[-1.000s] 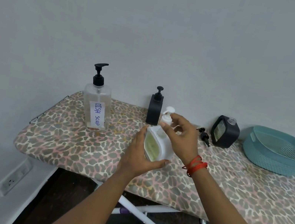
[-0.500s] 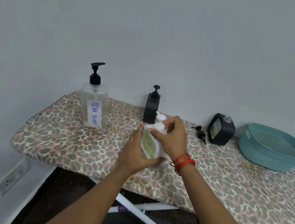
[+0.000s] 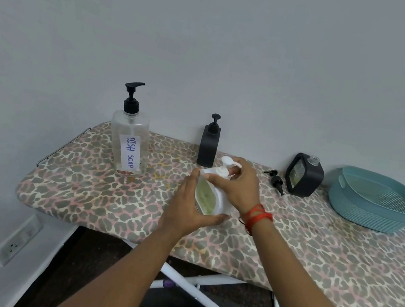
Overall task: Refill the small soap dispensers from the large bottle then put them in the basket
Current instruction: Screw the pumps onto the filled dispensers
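Head view.

**Inspector:** Both hands are clamped on the white soap dispenser [image 3: 218,198]. The left hand [image 3: 186,209] wraps its body and the right hand [image 3: 240,186] curls round the collar under the white pump head [image 3: 226,162]. It is held low over the ironing board [image 3: 83,187], right of the DISH SOAP bottle [image 3: 129,141] and nearer the camera.

**Assessor:** The other items?

**Inspector:** A black pump dispenser [image 3: 208,145] stands right of that bottle, by the wall. Further right is a square black dispenser [image 3: 304,177] with an open neck, its loose pump [image 3: 276,180] just beside it. The teal basket [image 3: 363,212] is farthest right and appears to hold nothing.

**Assessor:** Hazards?

**Inspector:** In my judgement a crooked or half-turned collar would leak in the basket. Soapy fingers could let the dispenser slip. A careless reach toward the basket might knock over the uncapped black dispenser.
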A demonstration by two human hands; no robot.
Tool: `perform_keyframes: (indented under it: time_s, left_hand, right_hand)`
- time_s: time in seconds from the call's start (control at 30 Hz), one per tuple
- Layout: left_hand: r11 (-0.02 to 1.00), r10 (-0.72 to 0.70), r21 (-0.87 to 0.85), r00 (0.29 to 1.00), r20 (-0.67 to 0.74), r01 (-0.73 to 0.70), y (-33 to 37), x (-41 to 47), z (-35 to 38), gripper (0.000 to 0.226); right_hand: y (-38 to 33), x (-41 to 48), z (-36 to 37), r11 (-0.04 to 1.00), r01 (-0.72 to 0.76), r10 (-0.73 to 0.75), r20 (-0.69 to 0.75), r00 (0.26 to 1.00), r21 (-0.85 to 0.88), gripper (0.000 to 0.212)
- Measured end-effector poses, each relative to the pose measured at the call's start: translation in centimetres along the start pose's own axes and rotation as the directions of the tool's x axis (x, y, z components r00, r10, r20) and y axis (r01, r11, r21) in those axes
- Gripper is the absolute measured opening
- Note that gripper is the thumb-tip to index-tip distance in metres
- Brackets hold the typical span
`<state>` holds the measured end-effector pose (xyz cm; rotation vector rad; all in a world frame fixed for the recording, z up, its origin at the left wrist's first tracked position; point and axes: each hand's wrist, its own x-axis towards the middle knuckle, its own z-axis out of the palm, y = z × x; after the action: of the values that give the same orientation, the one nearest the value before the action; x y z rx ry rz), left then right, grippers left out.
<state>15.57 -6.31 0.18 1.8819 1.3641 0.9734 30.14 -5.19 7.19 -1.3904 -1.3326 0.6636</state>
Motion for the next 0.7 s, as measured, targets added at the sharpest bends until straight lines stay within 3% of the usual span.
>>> perform_keyframes:
  time_s: [0.1,0.2,0.3,0.4,0.5,0.6,0.7]
  left_hand:
    - [0.999,0.007,-0.053,1.000,-0.028,-0.008,0.1,0.0,-0.1,0.130]
    - [0.999,-0.006,-0.044,1.000,-0.027,0.005,0.1,0.0,-0.1,0.126]
    - [1.000,-0.030,0.000,1.000,0.007,0.030,0.0,0.0,-0.2,0.140]
    - [1.000,-0.022,-0.010,1.000,-0.001,0.022,-0.1,0.0,-0.1,0.141]
    - [1.000,-0.022,-0.004,1.000,0.003,0.022,0.1,-0.1,-0.1,0.141]
    - [1.000,-0.008,0.009,1.000,0.012,0.008,0.2,0.0,-0.1,0.139]
    - [0.999,0.010,-0.037,1.000,-0.009,-0.010,0.1,0.0,-0.1,0.132]
  right_hand:
    - [-0.8,-0.4,1.5,0.996,-0.004,-0.004,-0.083,0.997,-0.089,0.057]
    - [-0.4,0.0,0.7,1.000,-0.008,0.007,0.062,0.998,0.011,0.058]
    - [0.8,0.3,-1.8,0.988,0.006,-0.043,0.243,0.969,0.153,0.050]
    - [1.2,0.3,-2.7,0.961,-0.012,-0.076,0.304,0.950,0.277,0.050]
    - [0.6,0.0,-1.6,0.967,-0.015,-0.036,0.191,0.981,0.255,0.053]
    - [-0.1,-0.2,0.0,0.997,0.029,-0.027,-0.017,0.999,0.074,0.061]
    - [-1.0,-0.2,1.4,0.994,0.026,-0.036,-0.102,0.994,-0.103,0.077]
